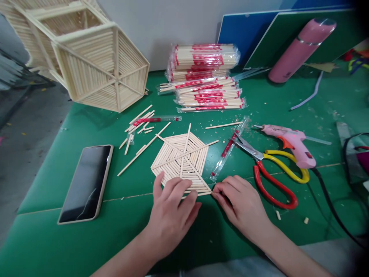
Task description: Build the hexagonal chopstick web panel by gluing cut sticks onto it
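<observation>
A hexagonal panel of wooden chopsticks (184, 154) lies flat on the table, with crossing spokes and rows of sticks between them. My left hand (174, 207) rests over its near edge, fingers spread on the sticks. Along that edge lies a single chopstick (204, 194), partly hidden by my left fingers. At its right end my right hand (240, 200) is closed in a pinch, with the thumb and index fingertip at the panel's near right corner. Right of the panel are an empty wrapper (229, 148) and scissors (261, 156) with one red and one yellow handle.
A pink glue gun (291, 142) lies at the right with its cord running toward me. Behind are packed chopsticks (204, 94), a pink flask (301, 52) and a large stick-built structure (117, 79). Loose sticks (144, 150) and a phone (86, 182) lie at the left.
</observation>
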A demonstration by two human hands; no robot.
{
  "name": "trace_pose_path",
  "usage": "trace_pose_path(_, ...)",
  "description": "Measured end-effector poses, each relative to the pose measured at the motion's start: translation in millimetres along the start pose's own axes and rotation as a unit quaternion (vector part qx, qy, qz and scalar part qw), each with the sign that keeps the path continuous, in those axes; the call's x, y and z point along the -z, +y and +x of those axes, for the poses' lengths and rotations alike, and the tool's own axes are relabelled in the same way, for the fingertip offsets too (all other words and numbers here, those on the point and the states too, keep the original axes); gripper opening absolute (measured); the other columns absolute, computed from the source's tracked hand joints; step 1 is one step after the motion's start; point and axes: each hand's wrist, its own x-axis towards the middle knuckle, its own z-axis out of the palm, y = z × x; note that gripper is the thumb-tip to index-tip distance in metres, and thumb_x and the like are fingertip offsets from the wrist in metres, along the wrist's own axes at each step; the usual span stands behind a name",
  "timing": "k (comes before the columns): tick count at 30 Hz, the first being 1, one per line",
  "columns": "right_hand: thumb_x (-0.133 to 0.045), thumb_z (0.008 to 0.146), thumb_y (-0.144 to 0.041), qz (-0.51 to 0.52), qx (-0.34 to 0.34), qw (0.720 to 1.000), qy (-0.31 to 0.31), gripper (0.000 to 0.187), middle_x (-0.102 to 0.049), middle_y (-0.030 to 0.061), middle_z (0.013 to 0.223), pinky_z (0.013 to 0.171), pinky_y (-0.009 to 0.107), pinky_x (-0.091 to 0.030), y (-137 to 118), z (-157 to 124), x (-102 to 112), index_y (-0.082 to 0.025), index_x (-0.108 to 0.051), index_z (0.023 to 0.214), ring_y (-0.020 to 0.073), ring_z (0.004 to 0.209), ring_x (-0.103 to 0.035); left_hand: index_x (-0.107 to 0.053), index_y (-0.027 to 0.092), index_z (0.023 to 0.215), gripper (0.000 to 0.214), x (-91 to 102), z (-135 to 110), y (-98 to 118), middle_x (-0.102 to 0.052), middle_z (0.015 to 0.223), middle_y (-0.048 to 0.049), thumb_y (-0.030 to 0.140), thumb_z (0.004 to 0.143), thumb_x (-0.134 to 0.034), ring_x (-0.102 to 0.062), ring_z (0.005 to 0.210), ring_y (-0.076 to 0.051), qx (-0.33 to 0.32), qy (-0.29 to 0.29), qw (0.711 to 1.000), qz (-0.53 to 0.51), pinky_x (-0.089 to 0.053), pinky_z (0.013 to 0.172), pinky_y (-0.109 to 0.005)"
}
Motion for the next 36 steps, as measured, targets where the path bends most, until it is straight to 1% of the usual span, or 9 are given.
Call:
trace_pose_path(3,-0.042,0.087,-0.023,0.001,-0.001,1.000,0.003,0.019,-0.055,0.0033,0.072,0.065,0.030,-0.033,-0.3,-0.4,-0.4,-0.017,-0.058,0.077,0.0157,0.068,-0.045,-0.059,0.021,0.074,0.003,-6.0,7.1,6.8,-0.062,0.092,-0.0013,0.021,0.077,-0.057,-0.053,0.094,-0.020,-0.018,-0.009,1.000,-0.008,-0.020,0.099,-0.052)
trace_pose_path(7,-0.042,0.086,-0.022,0.001,-0.007,1.000,-0.007,0.018,-0.056,0.0037,0.073,0.065,0.030,-0.034,-0.7,-0.2,-0.4,-0.018,-0.058,0.078,0.0162,0.069,-0.045,-0.055,0.020,0.067,0.010,-10.6,15.2,9.2,-0.061,0.090,0.0007,0.020,0.077,-0.056,-0.051,0.096,-0.019,-0.031,-0.025,0.999,0.005,-0.016,0.101,-0.052)
trace_pose_path(11,-0.041,0.087,-0.023,0.002,-0.012,1.000,-0.014,0.019,-0.055,0.0037,0.073,0.065,0.030,-0.033,-0.6,0.5,-0.8,-0.018,-0.057,0.078,0.0162,0.069,-0.044,-0.056,0.020,0.070,0.010,-14.5,17.2,8.1,-0.061,0.090,0.0010,0.021,0.079,-0.053,-0.050,0.097,-0.019,-0.038,-0.032,0.999,0.009,-0.015,0.101,-0.052)
trace_pose_path(15,-0.041,0.087,-0.023,0.003,-0.016,1.000,-0.013,0.019,-0.054,0.0033,0.073,0.065,0.030,-0.032,0.1,0.5,-1.8,-0.018,-0.057,0.079,0.0162,0.068,-0.043,-0.055,0.019,0.070,0.012,-18.3,15.4,6.5,-0.061,0.085,0.0015,0.020,0.081,-0.050,-0.052,0.092,-0.017,-0.048,-0.043,0.998,0.002,-0.014,0.102,-0.051)
trace_pose_path(22,-0.042,0.086,-0.022,0.018,-0.013,1.000,-0.009,0.017,-0.054,0.0031,0.073,0.064,0.030,-0.033,0.2,-0.9,-0.5,-0.018,-0.056,0.079,0.0160,0.068,-0.043,-0.055,0.018,0.076,0.010,-20.7,10.4,6.1,-0.062,0.083,0.0018,0.018,0.082,-0.048,-0.053,0.092,-0.016,-0.055,-0.019,0.998,0.003,-0.014,0.104,-0.047)
trace_pose_path(28,-0.046,0.083,-0.018,0.070,0.004,0.997,0.014,0.012,-0.056,0.0037,0.076,0.064,0.030,-0.037,4.0,-1.6,2.0,-0.017,-0.057,0.084,0.0156,0.070,-0.046,-0.055,0.017,0.081,0.007,-21.2,7.0,6.4,-0.062,0.084,-0.0001,0.019,0.084,-0.049,-0.052,0.098,-0.017,-0.060,-0.025,0.998,0.011,-0.014,0.105,-0.047)
trace_pose_path(31,-0.047,0.082,-0.017,0.087,0.000,0.996,0.029,0.011,-0.057,0.0040,0.078,0.064,0.030,-0.040,4.8,-2.8,5.0,-0.017,-0.058,0.086,0.0155,0.072,-0.049,-0.055,0.018,0.082,0.008,-22.1,6.2,5.5,-0.062,0.086,0.0001,0.019,0.084,-0.048,-0.051,0.098,-0.017,-0.062,-0.024,0.998,0.017,-0.013,0.105,-0.047)
trace_pose_path(34,-0.049,0.081,-0.017,0.085,-0.014,0.994,0.062,0.012,-0.057,0.0036,0.080,0.065,0.029,-0.043,6.5,-7.5,12.2,-0.019,-0.058,0.088,0.0151,0.074,-0.051,-0.055,0.019,0.080,0.011,-23.1,6.4,4.5,-0.062,0.085,0.0010,0.018,0.084,-0.046,-0.052,0.097,-0.016,-0.067,-0.018,0.997,0.019,-0.012,0.106,-0.046)
trace_pose_path(36,-0.051,0.080,-0.017,0.065,-0.040,0.992,0.098,0.014,-0.055,0.0027,0.080,0.064,0.028,-0.044,10.2,-12.5,20.0,-0.020,-0.057,0.092,0.0145,0.072,-0.052,-0.055,0.020,0.078,0.012,-23.9,6.7,4.0,-0.061,0.083,0.0020,0.018,0.084,-0.045,-0.053,0.095,-0.016,-0.066,-0.014,0.998,0.018,-0.011,0.106,-0.045)
